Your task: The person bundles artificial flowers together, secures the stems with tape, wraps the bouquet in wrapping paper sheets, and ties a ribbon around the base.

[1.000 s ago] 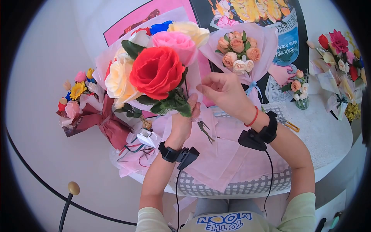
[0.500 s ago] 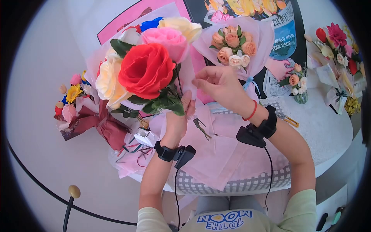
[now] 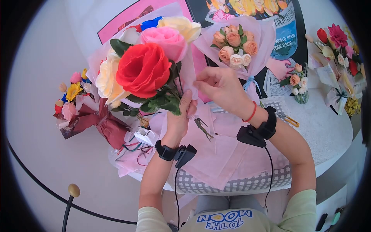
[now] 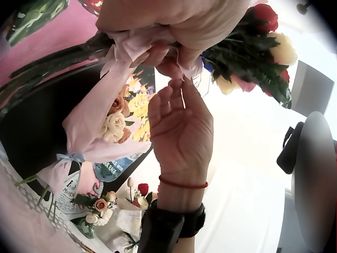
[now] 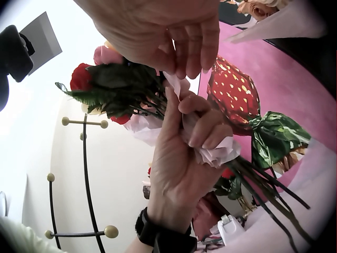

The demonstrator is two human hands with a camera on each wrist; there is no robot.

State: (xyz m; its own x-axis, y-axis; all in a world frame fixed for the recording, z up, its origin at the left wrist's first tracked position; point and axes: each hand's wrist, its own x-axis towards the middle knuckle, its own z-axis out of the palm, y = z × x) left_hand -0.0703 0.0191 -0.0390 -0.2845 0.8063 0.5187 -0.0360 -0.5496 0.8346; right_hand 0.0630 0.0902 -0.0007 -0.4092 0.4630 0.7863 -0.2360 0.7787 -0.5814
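Bouquet [image 3: 143, 70] sits up-left of left hand [image 3: 180, 116], which clamps stems [image 5: 255, 175] and paper [image 5: 217, 153]; beyond it, right hand [image 3: 221, 87] pinches paper's edge. Risk: loosened left grip could drop stems; hard right tug could tear paper

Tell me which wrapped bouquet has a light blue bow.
The peach-and-white rose bouquet in pale pink paper, beyond the right hand. Its light blue ribbon bow sets it apart; the others show none.
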